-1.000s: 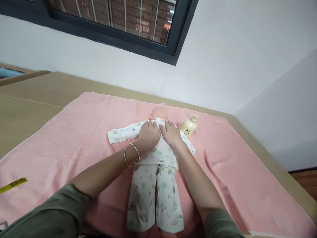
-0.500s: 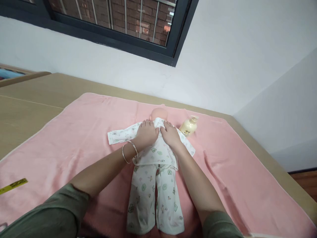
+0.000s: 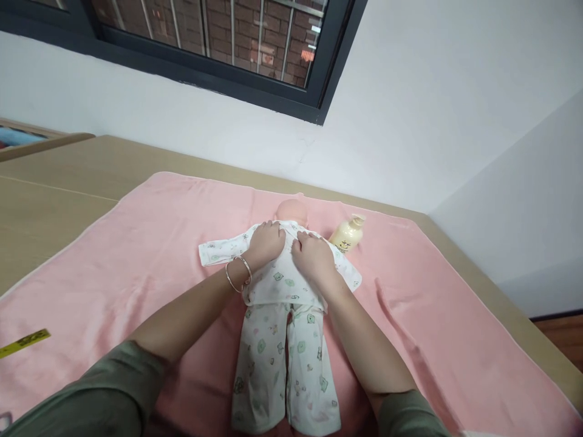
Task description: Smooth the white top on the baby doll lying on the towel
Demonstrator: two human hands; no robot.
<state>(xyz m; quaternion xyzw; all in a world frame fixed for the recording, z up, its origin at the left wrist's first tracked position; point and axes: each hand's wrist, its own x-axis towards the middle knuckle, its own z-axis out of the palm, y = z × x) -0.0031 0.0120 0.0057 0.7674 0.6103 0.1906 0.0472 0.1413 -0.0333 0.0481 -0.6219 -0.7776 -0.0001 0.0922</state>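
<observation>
My left hand [image 3: 266, 243] and right hand [image 3: 314, 260] lie palm-down on the top [image 3: 286, 276] of the doll [image 3: 291, 309], which is directly beneath both. Right fingers are bent; I cannot tell whether either hand grips cloth. The head [image 3: 292, 211] is just beyond. In my judgement, pressure should be light and even, cloth unwrinkled, right hand clear of the bottle [image 3: 348, 233] beside it.

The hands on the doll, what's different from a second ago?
The left hand moved a bit left and the right hand drew back slightly, widening their gap. Both still touch the shirt. The doll and bottle stayed put.
</observation>
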